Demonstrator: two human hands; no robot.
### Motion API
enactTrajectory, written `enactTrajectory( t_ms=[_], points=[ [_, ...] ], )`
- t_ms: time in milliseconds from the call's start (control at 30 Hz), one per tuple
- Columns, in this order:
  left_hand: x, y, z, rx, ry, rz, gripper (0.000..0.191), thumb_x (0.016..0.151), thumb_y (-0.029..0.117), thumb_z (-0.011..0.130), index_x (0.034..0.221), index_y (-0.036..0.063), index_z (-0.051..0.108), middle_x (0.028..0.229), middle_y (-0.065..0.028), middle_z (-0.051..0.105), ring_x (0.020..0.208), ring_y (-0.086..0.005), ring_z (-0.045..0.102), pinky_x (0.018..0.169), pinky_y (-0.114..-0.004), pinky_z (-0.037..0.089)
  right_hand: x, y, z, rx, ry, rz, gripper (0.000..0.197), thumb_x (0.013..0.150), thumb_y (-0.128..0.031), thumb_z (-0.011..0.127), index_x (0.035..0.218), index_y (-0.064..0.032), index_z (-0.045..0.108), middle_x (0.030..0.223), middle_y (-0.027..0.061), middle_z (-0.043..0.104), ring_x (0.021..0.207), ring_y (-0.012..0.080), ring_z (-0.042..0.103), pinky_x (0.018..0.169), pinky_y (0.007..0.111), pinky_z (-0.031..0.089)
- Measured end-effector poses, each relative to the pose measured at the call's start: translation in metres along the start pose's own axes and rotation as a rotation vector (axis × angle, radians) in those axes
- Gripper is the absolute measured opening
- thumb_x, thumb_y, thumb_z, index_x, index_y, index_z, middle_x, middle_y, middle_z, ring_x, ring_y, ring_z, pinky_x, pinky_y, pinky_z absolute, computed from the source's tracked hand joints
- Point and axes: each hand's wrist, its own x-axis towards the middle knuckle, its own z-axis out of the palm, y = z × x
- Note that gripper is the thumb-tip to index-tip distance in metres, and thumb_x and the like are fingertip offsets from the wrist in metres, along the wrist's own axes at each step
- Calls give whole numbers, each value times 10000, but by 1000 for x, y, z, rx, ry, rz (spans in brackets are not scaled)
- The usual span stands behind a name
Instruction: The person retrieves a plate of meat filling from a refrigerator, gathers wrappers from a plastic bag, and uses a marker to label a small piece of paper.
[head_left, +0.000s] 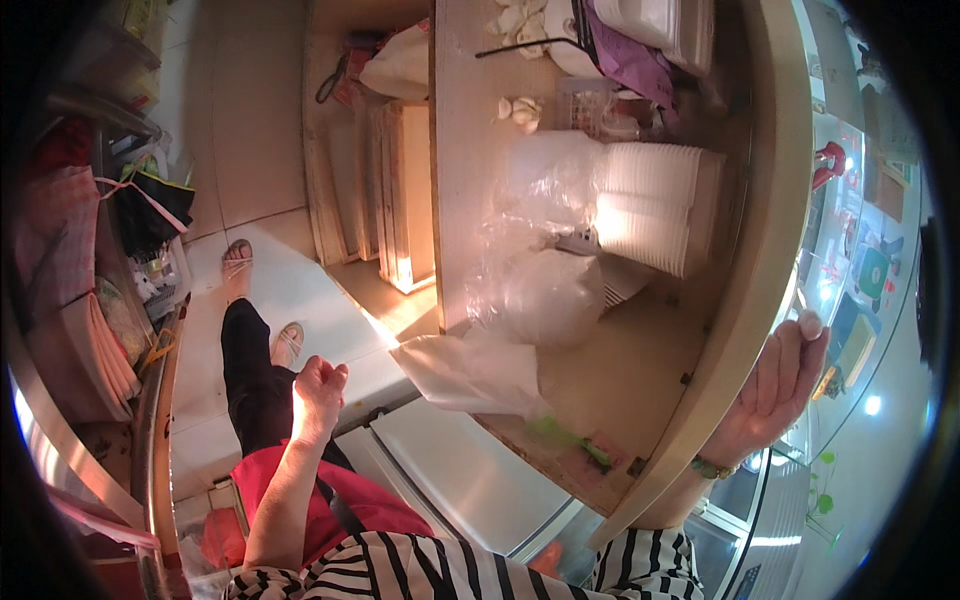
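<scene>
My left hand is curled into a fist over the pale floor, near my red apron. Nothing shows in it. Beyond the wooden rim of a shelf unit, my right hand reaches over a glass-topped counter, a beaded bracelet at its wrist. Its fingers are bent; whether they hold anything cannot be made out. Between my hands, the wooden shelf bears a stack of white ribbed containers, a filled clear plastic bag and a white bag.
Garlic, a purple bag and a plastic basket lie farther up the shelf. A white appliance stands close to my body. Folded peach cloths and a black bag are at the left. A wooden drawer sits below.
</scene>
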Motion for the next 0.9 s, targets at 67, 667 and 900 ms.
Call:
enactTrajectory(
  t_ms=[67, 667, 900],
  points=[
    [3, 16, -5, -24, -21, 5, 245, 881, 160, 580, 698, 76, 439, 483, 2, 436, 340, -69, 370, 296, -232, 274, 3, -1, 3, 11, -50, -9, 344, 1020, -258, 282, 1006, 12, 495, 495, -8, 346, 342, 23, 297, 304, 167, 256],
    [32, 29, -34, -5, -27, -25, 353, 847, 183, 578, 552, 18, 477, 468, -27, 473, 428, -91, 426, 431, -285, 340, 18, 0, 17, 121, 11, -3, 338, 1020, -275, 272, 957, -1, 460, 511, -2, 309, 353, 36, 270, 298, 197, 217],
    [27, 35, -45, -12, -36, -57, 358, 849, 177, 581, 544, 30, 463, 462, -23, 466, 420, -92, 428, 427, -282, 345, 11, -4, 30, 45, 74, -64, 329, 1022, -266, 267, 933, -5, 447, 547, 11, 327, 373, 46, 279, 302, 201, 227]
  ],
)
